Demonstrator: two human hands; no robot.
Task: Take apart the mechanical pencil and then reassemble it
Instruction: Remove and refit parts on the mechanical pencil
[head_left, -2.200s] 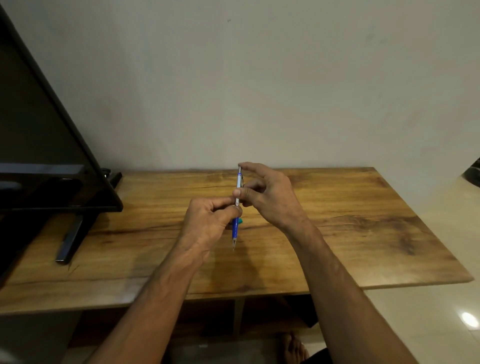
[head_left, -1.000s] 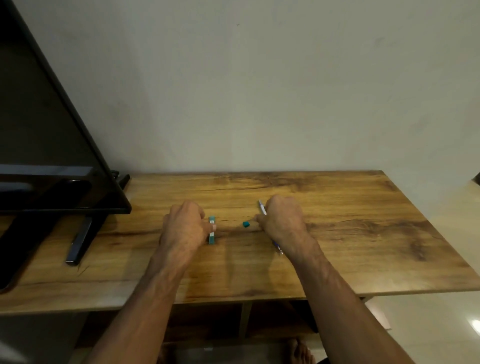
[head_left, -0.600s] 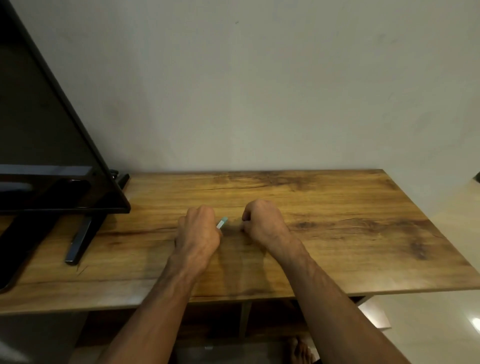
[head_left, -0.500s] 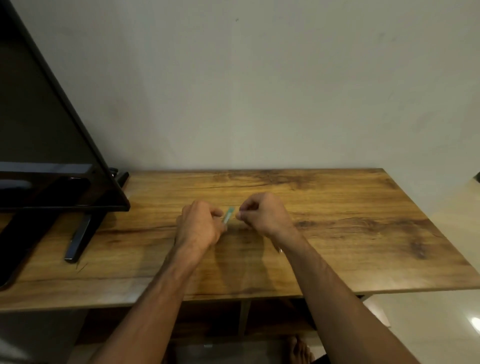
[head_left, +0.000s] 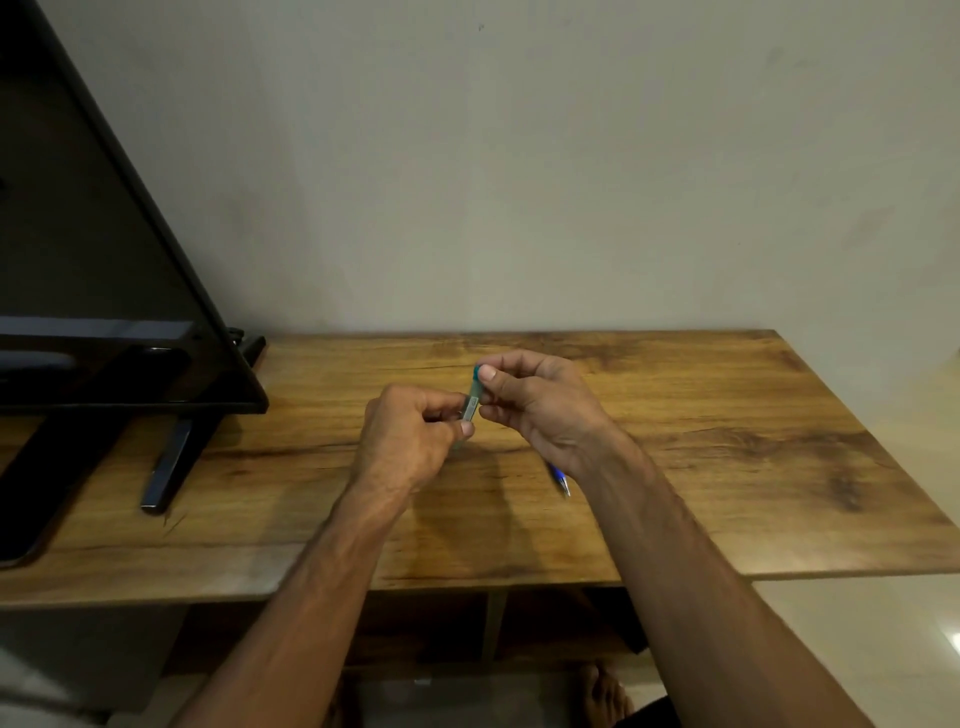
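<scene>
Biggest thing in view is the black TV (head_left: 93, 291) on its stand at the left, leaning over the wooden bench (head_left: 727, 441), which runs along a plain wall. Nothing else on the bench apart from the pencil bits.

Both arms come in from the bottom and meet over the middle of the bench. The left hand (head_left: 410, 441) is curled, thumb and fingers pinching the lower end of a small teal tube (head_left: 474, 402) with a pale label on it. The right hand (head_left: 535, 405) pinches the upper end of the same tube, thumb tip pressed on it near the top. So both hands are closed on that one piece, held up off the wood. Its long axis runs near and far, tilted a bit, top end leaning away and to the right. Can't tell if it's a lead case or part of the pencil's insides, too small.

The pencil (head_left: 558, 478) itself, blue with a metal tip, lies on the bench just under the right wrist, mostly hidden by it, tip pointing toward the person and to the right.

My guess: they're opening or closing the little tube, and the pencil comes next. The right hand is clearly nearer to it; it would only need to drop and pull back a bit.
</scene>
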